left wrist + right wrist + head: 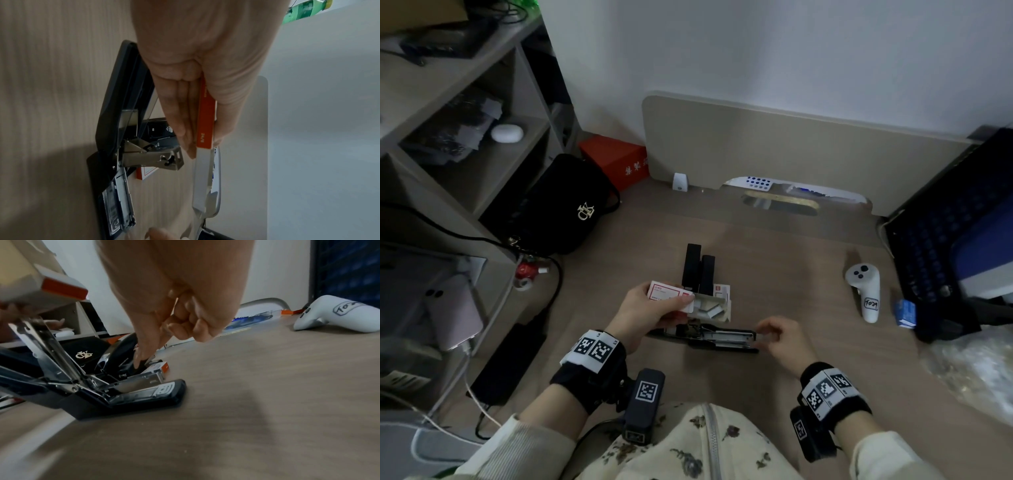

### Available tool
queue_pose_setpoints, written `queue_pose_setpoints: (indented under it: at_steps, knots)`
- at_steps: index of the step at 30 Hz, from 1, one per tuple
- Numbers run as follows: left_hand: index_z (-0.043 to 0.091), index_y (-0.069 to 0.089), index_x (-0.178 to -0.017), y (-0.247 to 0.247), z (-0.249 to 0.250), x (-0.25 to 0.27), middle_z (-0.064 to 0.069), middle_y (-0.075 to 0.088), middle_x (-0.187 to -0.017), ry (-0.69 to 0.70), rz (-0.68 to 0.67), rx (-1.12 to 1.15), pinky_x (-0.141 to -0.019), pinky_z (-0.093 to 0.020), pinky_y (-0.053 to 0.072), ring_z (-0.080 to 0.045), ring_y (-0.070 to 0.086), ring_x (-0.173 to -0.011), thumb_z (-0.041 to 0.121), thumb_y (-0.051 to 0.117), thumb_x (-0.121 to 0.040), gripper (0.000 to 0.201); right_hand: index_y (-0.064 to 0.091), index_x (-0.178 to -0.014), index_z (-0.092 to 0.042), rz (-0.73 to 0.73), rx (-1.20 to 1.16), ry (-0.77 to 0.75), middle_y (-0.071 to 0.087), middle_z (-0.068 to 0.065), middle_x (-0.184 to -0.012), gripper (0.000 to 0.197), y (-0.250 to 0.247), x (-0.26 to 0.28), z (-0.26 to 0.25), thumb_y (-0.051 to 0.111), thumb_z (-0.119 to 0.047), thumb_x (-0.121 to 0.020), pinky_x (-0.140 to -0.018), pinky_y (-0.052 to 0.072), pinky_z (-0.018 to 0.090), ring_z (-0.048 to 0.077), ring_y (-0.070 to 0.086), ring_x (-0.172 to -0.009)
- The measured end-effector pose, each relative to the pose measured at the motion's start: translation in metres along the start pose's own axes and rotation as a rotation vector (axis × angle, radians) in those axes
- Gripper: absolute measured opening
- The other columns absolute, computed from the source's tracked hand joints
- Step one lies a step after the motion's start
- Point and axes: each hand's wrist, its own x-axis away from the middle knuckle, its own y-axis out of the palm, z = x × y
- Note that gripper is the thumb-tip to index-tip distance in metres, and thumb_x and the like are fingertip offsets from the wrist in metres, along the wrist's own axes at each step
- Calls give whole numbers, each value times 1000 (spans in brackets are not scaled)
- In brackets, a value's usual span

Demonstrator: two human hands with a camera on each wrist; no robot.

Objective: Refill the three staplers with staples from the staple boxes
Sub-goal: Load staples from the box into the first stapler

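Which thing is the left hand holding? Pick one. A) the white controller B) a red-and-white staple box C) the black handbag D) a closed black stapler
B: the left hand grips the red-and-white staple box between thumb and fingers above the opened stapler, which lies on the desk.

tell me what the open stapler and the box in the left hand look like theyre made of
Open stapler: glossy black shell, likely plastic, around a shiny bare-metal staple channel that reflects light.
Staple box: thin matte card, white with red-orange printed edges, its tray slid out, pinched by the left hand.
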Motion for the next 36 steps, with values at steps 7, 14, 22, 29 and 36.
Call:
queue_pose_setpoints:
  at_steps: [7, 14, 22, 29, 36]
  knots:
    - [-2, 61, -108, 2, 1, -4, -20, 73, -100, -21, 14, 12, -70, -33, 62, -28, 75, -81, 6, 82, -75, 40, 70, -89, -23, -97, 99, 16, 55, -13, -70, 22, 3, -13, -4, 82, -17, -72, -54, 36, 8, 1, 46, -65]
    - [-2, 61, -109, 2, 0, -5, -20, 73, -101, -19, 31, 21, -68, -30, 62, -28, 74, -85, 6, 82, -75, 41, 63, -71, -34, -94, 150, 19, 50, -11, -65, 25, 5, -20, 3, 84, -21, -68, -51, 33, 12, 4, 44, -61]
    - [0, 62, -109, 3, 0, -6, -20, 72, -103, -31, 44, 20, -72, -32, 62, -29, 73, -89, 6, 83, -73, 41, 58, -65, -37, -116, 131, 6, 52, -8, -78, 32, 10, -23, 10, 86, -21, -66, -60, 35, 18, 9, 47, -70]
    - [0, 62, -108, 1, -3, -9, -16, 74, -96, -30, 47, 12, -75, -36, 62, -25, 74, -82, 7, 84, -72, 42, 56, -64, -37, -115, 173, -17, 50, -9, -78, 33, 11, -23, 8, 84, -21, -68, -60, 36, 17, 8, 47, -71]
    - [0, 62, -110, 1, -3, -10, -18, 73, -99, -33, 44, 0, -76, -36, 62, -26, 75, -84, 8, 84, -73, 44, 68, -77, -19, -97, 222, -72, 49, -7, -79, 12, 11, -20, 7, 80, -19, -74, -59, 34, 11, 10, 48, -72]
